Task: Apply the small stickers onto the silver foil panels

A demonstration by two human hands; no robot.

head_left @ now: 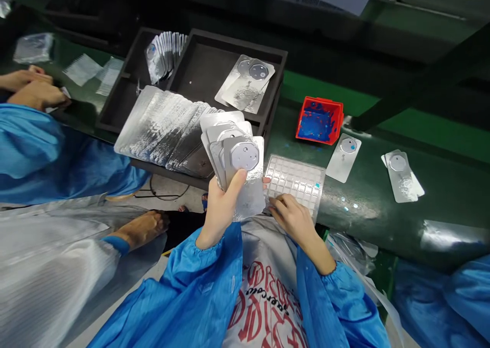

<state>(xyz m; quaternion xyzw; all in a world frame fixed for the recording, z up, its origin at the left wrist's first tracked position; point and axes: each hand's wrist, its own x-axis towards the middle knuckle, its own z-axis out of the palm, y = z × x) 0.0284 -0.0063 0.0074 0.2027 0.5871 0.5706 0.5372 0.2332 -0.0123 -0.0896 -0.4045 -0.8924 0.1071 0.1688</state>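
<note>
My left hand point(224, 200) grips a fanned stack of silvery phone back panels point(250, 190), its thumb pressed on the front one. Each panel has a large round camera area near its top. Just right of the stack, my right hand point(293, 215) rests over a clear plastic tray point(296, 177) divided into small cells. Its fingers are bent together at the tray's near left part, and their tips are partly hidden, so anything between them is too small to make out. One small turquoise piece point(317, 185) shows in the tray's right side.
A black partitioned box point(206, 47) holds a long row of panels point(161, 126) and several more panels. A red bin point(337, 121) with blue bits stands beyond the tray. Loose panels point(344, 159) lie on the green table point(375, 179). Another person's hands point(38, 90) are at left.
</note>
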